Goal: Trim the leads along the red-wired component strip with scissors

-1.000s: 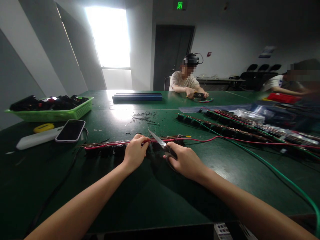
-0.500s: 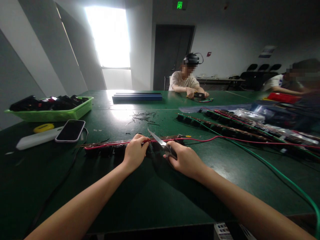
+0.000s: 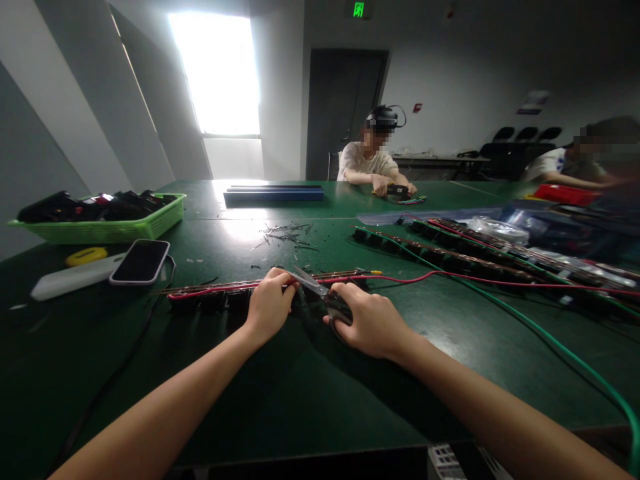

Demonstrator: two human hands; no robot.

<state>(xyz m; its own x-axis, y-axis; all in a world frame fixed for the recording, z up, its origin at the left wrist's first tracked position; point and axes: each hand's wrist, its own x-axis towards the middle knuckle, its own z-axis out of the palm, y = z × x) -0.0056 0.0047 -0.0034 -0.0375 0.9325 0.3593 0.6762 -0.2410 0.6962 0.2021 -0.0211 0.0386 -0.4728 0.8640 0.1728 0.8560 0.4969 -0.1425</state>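
My left hand [image 3: 269, 308] is closed on a red wire [image 3: 210, 290] that runs along a dark strip of black parts [image 3: 213, 301] on the green table. My right hand [image 3: 371, 320] is wrapped round the black handles of a pair of scissors [image 3: 313, 285]. The silver blades point up and left towards my left fingers, right at the red wire. The same red wire [image 3: 450, 279] trails off to the right across the table.
A phone [image 3: 141, 261], a white bar [image 3: 70, 277], a yellow disc [image 3: 86, 255] and a green basket [image 3: 107, 229] of black parts lie at left. Cut wire scraps [image 3: 286, 233], a blue bar [image 3: 274, 195]. More strips and a green wire [image 3: 525, 327] at right. Two people sit beyond.
The scissor blades have dropped lower and closer to my left fingers and the red wire. My right hand has shifted slightly left. My left hand has stayed put.
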